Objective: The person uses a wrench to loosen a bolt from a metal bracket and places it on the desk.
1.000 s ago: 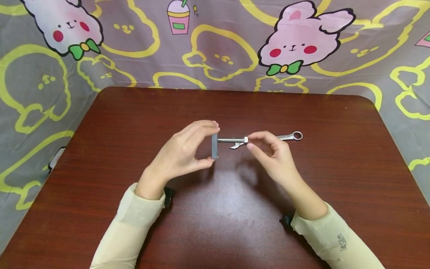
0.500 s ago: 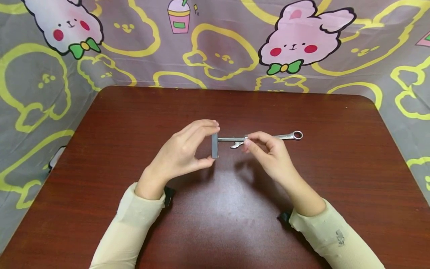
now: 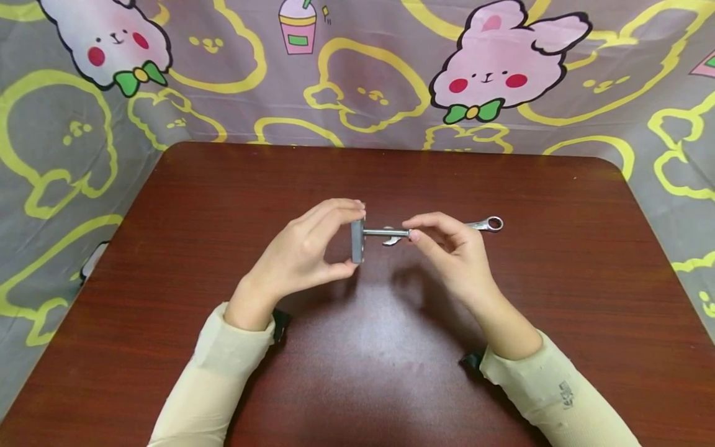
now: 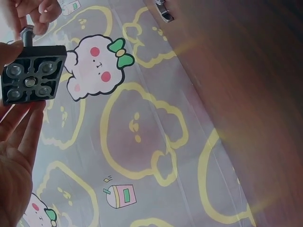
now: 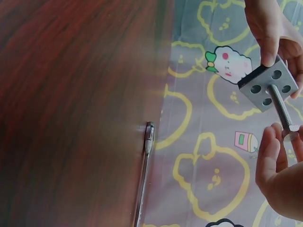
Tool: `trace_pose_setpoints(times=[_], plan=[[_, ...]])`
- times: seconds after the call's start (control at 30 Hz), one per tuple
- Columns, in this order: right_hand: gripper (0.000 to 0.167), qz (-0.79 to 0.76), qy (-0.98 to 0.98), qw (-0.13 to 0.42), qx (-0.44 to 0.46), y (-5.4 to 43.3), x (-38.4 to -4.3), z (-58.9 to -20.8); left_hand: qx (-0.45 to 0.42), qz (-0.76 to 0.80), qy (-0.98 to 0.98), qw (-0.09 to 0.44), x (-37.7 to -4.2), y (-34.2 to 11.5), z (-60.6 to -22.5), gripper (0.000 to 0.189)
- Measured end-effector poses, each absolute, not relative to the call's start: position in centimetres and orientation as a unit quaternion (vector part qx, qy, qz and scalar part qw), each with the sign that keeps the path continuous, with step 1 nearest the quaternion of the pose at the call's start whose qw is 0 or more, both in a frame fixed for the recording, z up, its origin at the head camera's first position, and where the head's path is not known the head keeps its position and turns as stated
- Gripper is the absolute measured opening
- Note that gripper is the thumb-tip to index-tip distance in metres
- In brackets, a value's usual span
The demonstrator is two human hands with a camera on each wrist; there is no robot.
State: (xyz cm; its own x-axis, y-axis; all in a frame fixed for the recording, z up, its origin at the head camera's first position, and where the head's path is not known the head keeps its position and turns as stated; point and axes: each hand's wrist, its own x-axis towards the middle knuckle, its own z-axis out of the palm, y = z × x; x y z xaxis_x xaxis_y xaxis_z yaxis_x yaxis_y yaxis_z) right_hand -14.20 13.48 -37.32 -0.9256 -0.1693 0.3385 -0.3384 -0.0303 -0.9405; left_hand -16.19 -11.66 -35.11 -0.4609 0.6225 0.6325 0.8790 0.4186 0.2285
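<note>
My left hand point(image 3: 298, 248) grips a square grey plate point(image 3: 357, 242) by its upper and lower edges, thumb below and fingers above. The plate stands on edge, over the table. From its right face a long hex bolt point(image 3: 385, 233) sticks out sideways; its tip shows in the middle hole of the ribbed back in the left wrist view. Four corner holes surround the bolt point(image 5: 280, 105) in the right wrist view. With thumb and fingertips, my right hand point(image 3: 455, 254) pinches around the hex head. A combination wrench point(image 3: 491, 224) lies behind, its middle hidden by the right hand.
The dark red-brown wooden table point(image 3: 368, 372) spreads under both hands. A grey cloth point(image 3: 368, 74) printed with rabbits and yellow outlines hangs beyond its back and side edges. Light sleeves point(image 3: 558, 385) cover both forearms, with a small black item at each cuff.
My right thumb rolled up over the bolt head, then drew back, while the index finger shifted up and left. The left hand has stayed in place with the plate.
</note>
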Motion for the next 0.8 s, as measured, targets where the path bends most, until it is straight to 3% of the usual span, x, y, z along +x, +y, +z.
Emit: trace_pose_setpoints(times=[0.13, 0.4, 0.8], plan=[[0.019, 0.696, -0.684, 0.080, 0.203, 13.53, -14.19, -37.37, -0.466, -0.272, -0.810, 0.232, -16.27, -11.57, -34.96, 0.062], [0.041, 0.707, -0.669, 0.081, 0.215, 13.54, -14.17, -37.39, -0.462, -0.266, -0.816, 0.223, -16.27, -11.52, -34.84, 0.064], [0.031, 0.707, -0.666, 0.076, 0.225, 13.81, -14.09, -37.14, -0.460, -0.280, -0.812, 0.224, -16.16, -11.37, -34.82, 0.062]])
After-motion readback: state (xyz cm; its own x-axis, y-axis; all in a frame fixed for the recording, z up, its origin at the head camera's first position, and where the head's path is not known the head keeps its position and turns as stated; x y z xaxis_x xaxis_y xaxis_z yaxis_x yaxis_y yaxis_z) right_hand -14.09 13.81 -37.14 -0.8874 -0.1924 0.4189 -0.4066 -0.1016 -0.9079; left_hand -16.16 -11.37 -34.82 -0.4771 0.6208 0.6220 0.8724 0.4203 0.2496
